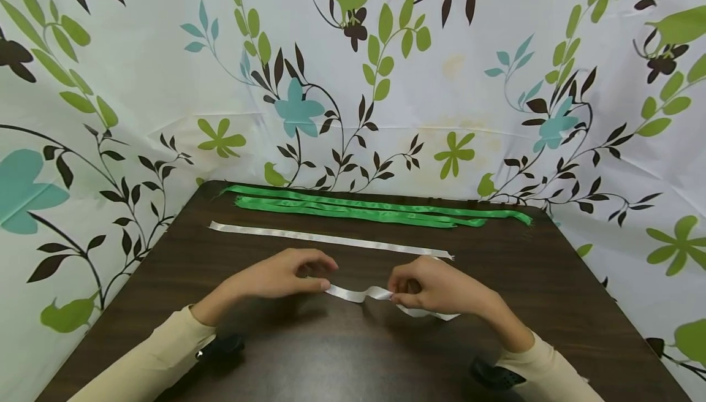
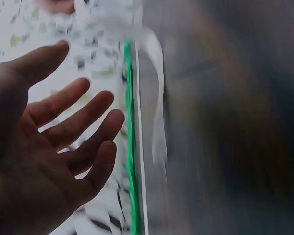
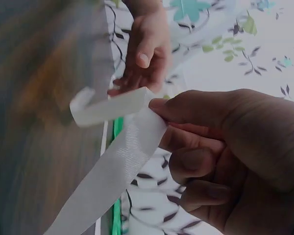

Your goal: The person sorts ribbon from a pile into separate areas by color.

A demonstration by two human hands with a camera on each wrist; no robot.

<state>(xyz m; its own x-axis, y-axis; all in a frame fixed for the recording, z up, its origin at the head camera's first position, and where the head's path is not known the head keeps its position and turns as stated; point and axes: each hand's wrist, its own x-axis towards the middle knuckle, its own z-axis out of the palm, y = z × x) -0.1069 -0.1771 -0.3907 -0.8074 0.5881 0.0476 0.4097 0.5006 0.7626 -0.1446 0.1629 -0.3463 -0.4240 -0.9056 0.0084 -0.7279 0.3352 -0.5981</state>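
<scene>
A loose white satin ribbon (image 1: 353, 295) curls above the dark table, pinched between the thumb and fingers of my right hand (image 1: 441, 285). In the right wrist view the ribbon (image 3: 112, 166) bends over at the pinching thumb tip, one part folding left and a longer part hanging down. My left hand (image 1: 284, 273) is by the ribbon's left part in the head view. Seen from the left wrist, that hand (image 2: 63, 132) has its fingers spread with nothing between them, and the ribbon (image 2: 159, 98) hangs blurred beyond the fingertips.
Another white ribbon (image 1: 331, 240) lies straight across the table (image 1: 331, 353), beyond both hands. Several green ribbons (image 1: 342, 208) lie side by side along the far edge. A cloth patterned with leaves and birds (image 1: 353, 83) hangs behind the table.
</scene>
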